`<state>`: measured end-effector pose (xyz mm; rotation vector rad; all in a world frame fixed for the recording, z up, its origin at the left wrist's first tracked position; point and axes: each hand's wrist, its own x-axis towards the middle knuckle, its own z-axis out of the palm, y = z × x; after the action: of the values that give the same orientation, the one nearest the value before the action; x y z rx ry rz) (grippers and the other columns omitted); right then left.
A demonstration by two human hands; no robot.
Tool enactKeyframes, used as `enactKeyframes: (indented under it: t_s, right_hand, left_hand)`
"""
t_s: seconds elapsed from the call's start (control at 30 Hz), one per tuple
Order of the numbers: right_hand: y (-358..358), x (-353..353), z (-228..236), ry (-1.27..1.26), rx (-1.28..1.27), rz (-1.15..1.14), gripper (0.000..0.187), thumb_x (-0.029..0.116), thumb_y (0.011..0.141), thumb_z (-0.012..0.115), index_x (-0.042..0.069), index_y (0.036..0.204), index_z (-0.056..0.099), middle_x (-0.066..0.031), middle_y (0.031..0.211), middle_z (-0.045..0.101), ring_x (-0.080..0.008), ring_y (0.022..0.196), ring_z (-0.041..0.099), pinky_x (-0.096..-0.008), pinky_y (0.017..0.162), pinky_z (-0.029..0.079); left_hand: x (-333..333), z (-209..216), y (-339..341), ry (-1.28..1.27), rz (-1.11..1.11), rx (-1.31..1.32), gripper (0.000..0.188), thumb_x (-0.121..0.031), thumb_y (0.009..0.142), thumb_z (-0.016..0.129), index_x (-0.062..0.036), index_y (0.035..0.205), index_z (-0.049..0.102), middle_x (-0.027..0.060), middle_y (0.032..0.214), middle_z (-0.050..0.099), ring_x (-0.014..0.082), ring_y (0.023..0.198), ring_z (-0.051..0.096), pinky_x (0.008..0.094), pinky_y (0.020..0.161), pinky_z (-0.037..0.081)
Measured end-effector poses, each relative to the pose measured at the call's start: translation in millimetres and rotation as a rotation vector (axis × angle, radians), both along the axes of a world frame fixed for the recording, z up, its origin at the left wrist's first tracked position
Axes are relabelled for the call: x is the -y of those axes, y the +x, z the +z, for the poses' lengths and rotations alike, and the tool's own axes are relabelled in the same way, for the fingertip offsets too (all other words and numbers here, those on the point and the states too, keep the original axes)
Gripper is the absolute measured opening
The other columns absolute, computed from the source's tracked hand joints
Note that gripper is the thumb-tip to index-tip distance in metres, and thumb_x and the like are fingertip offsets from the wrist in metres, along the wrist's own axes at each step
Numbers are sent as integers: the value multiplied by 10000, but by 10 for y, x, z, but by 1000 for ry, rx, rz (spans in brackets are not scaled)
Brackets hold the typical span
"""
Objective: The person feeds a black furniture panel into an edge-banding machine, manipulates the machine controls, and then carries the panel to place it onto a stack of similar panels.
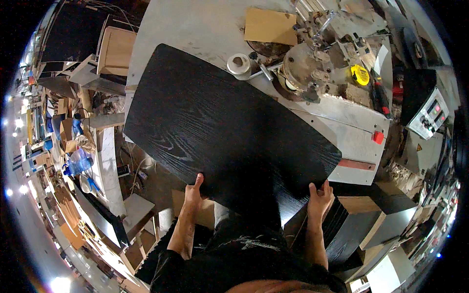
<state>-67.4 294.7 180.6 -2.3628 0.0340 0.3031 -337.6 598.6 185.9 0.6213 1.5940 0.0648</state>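
A large black wood-grain panel (220, 117) with rounded corners lies tilted across the front of a grey metal machine table (181, 22). My left hand (195, 191) grips its near edge, thumb on top and fingers hidden beneath. Close to the near right corner, my right hand (319, 198) holds the same edge, its thumb over the top. Along the panel's far side is a white cylinder (239, 66), next to a dusty round machine head (298, 63). Whether the panel touches the cylinder I cannot tell.
A yellow tape measure (360, 74) and red-black pliers (380, 95) lie right of the machine head. Brown board (270, 26) sits behind it. A control box (429, 115) stands far right. Black panels (344, 229) are stacked beside my right arm; a cluttered workbench (108, 171) is left.
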Motion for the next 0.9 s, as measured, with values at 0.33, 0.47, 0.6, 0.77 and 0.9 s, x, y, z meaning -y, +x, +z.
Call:
enactKeyframes:
  t_s: [0.33,0.47,0.6,0.77,0.9]
  right_hand:
    - [-74,-574,1,-89,-22,102,595,154,777,792,-50,1287,565,-54,889,492,-147,762,482,-286,688,432]
    - [-137,-703,-122,-110,3,111,568,199,786,786,-29,1263,578,-90,888,505,-212,781,517,-343,703,450]
    - [-130,-989,-64,-63,-19,71,554,228,784,777,-7,1249,590,-105,892,520,-242,773,541,-364,715,461]
    - [-140,-1287,-66,-54,49,94,455,180,774,774,37,1178,621,-135,943,567,-288,842,591,-415,735,482]
    - [-216,-1532,-92,21,123,120,452,187,770,782,54,1169,618,-124,950,565,-289,870,592,-420,748,491]
  left_hand:
    - [-614,25,-147,24,-119,-141,722,-575,828,698,47,1184,610,157,1131,643,277,1020,636,445,704,563]
    - [-795,-434,-516,312,-322,-172,729,-630,853,625,61,1086,642,162,1037,671,234,858,673,368,600,554]
    - [-1176,-54,-428,187,-478,-272,825,-705,890,478,95,814,664,172,761,688,225,618,680,334,559,549]
    - [-1464,-106,-624,212,-675,-301,953,-764,894,331,110,646,619,188,566,629,260,543,674,331,535,541]
    - [-1684,-178,-762,180,-719,-320,976,-778,891,296,108,640,616,207,573,632,265,534,672,329,518,538]
